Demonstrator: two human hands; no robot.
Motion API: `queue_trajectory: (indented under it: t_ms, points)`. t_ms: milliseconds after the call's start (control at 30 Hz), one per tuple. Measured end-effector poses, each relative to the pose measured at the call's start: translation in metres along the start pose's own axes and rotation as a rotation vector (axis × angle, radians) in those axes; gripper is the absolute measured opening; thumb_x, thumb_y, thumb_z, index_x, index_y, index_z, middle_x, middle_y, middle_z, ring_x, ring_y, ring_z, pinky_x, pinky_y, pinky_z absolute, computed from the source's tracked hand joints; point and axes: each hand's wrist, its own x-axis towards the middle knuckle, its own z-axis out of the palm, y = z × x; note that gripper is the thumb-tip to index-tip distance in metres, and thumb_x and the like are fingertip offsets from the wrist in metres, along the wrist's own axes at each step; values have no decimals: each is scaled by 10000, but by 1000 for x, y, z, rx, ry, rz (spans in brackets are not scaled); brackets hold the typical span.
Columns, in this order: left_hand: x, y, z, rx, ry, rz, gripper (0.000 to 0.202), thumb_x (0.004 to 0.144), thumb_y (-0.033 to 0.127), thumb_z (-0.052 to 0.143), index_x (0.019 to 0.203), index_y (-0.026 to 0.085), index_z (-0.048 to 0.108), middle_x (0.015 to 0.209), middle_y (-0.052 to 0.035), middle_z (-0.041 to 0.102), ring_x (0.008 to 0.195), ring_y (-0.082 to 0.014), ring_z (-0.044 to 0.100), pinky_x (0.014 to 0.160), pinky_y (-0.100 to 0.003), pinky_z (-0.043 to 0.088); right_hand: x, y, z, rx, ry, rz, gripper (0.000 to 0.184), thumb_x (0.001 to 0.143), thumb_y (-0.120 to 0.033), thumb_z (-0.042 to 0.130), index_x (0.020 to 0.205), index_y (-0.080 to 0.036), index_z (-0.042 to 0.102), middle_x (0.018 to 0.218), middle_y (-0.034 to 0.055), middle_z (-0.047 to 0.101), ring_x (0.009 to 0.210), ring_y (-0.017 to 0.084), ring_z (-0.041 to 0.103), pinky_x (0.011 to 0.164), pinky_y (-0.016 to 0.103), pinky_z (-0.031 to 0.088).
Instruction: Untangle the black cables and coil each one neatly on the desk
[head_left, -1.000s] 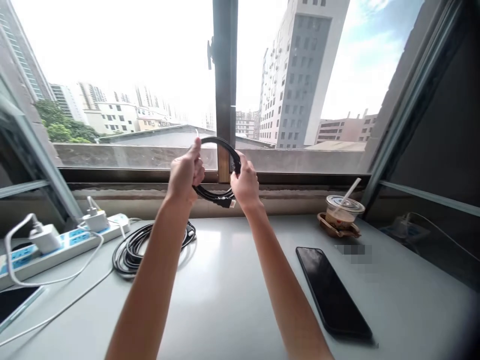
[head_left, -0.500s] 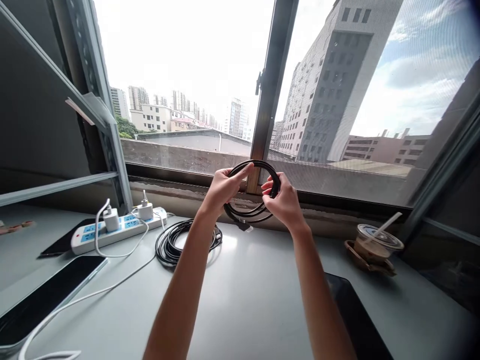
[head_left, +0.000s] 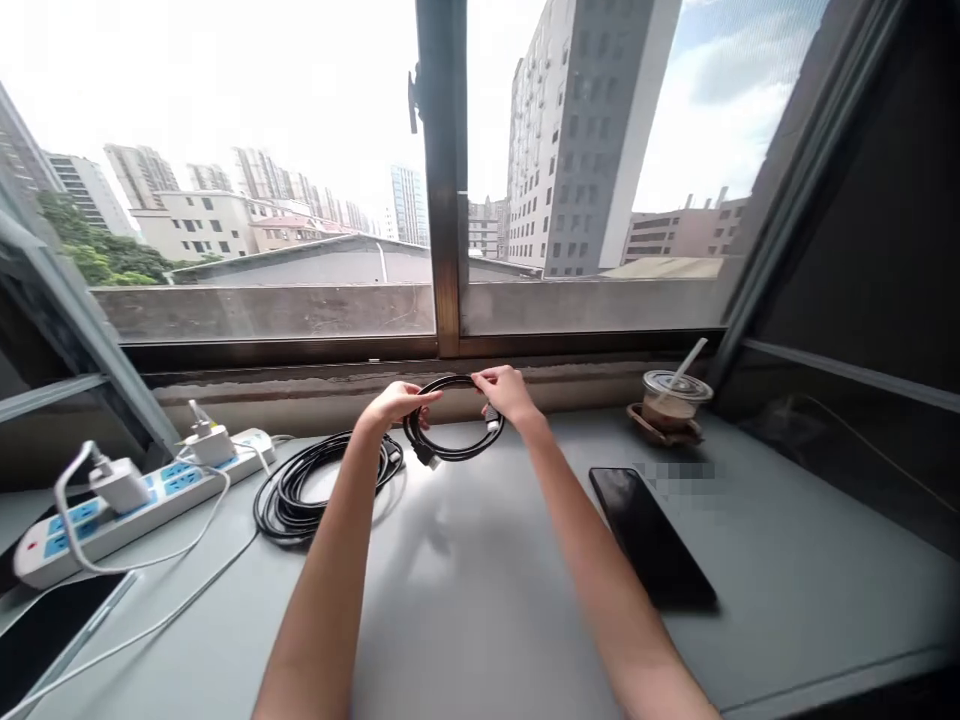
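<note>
At the far left of the frame a white power strip (head_left: 142, 492) lies on the grey table (head_left: 465, 600) with two white chargers plugged into it, and a thin white lead (head_left: 172, 612) trails toward the lower left corner. Left of centre, a large black cable bundle (head_left: 300, 492) lies flat on the table. Just right of that, the left hand (head_left: 394, 403) is closed in a pinch on the upper left of a small coil of black cable (head_left: 457, 456). This coil sits at the middle of the frame, close under the window sill, its lower arc low over the table (whether it touches the surface is hard to tell). One plug end pokes out at its lower left. The right hand (head_left: 506, 392) pinches the coil's upper right between thumb and fingertips, so the ring hangs between both hands. The coil looks light and limp but springy. Its loops would likely slip apart if only one strand were held, so the safest hold seems to be across all the turns at once, on opposite sides, well away from the plug ends. Further right a dark phone (head_left: 649, 540) lies face up, and near the right end of the sill stands a lidded drink cup (head_left: 670, 400) with a straw.
</note>
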Motion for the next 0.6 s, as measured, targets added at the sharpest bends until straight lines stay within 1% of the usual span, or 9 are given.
queue_trajectory:
  t_ms: [67,133,167,267,367,400,467,533,600]
  points:
    - [15,-11,12,84,13,-57,355,632,407,728,687,151,488,564,-18,587,477,-185,602,473,-278,476,5,24,13,-50,-8,58,241,843,-311,563,748,-116,667,649,31,644,405,85,562,442,203,444]
    - [26,-19,19,184,45,-98,299,641,327,717,701,141,490,571,-53,606,487,-227,613,468,-310,475,9,41,25,-89,-26,100,237,854,-331,562,806,-111,637,678,2,636,522,84,590,541,228,494]
    - [30,-21,21,235,72,-103,280,637,300,714,699,138,494,588,-70,615,531,-251,628,487,-321,481,10,48,31,-108,-36,116,231,862,-333,554,839,-114,624,723,0,636,595,91,603,593,248,509]
    - [37,-21,25,378,205,-55,286,618,296,726,726,127,522,772,-132,639,829,-331,637,639,-366,504,12,67,44,-146,-46,135,177,868,-304,548,894,-143,617,909,32,638,834,130,612,758,313,507]
    - [41,-16,40,479,355,26,318,697,361,667,863,114,553,1053,-195,556,1084,-389,513,808,-467,459,12,86,52,-117,-64,117,149,864,-277,553,885,-150,627,973,45,637,930,150,594,856,364,473]
    - [41,-14,49,501,378,62,312,741,375,623,914,123,557,1105,-193,525,1113,-383,490,839,-484,440,11,92,54,-87,-70,108,150,864,-274,553,888,-148,629,967,44,641,928,150,595,865,372,469]
    - [41,-11,73,529,383,156,279,813,389,532,963,157,564,1122,-158,509,1101,-334,498,870,-459,432,11,105,56,-9,-71,93,168,868,-283,547,923,-146,627,967,44,640,912,148,599,855,372,475]
    - [38,-10,103,547,376,256,277,863,398,445,955,166,566,1065,-128,528,1037,-285,526,874,-410,438,13,116,57,78,-52,88,211,875,-310,533,975,-142,614,998,47,627,908,156,597,829,366,488]
    - [34,-12,132,570,397,340,308,896,379,369,954,139,552,1018,-133,528,1013,-276,516,894,-398,422,17,124,57,170,-11,92,246,881,-330,519,1023,-143,595,1041,55,608,912,163,592,807,360,498]
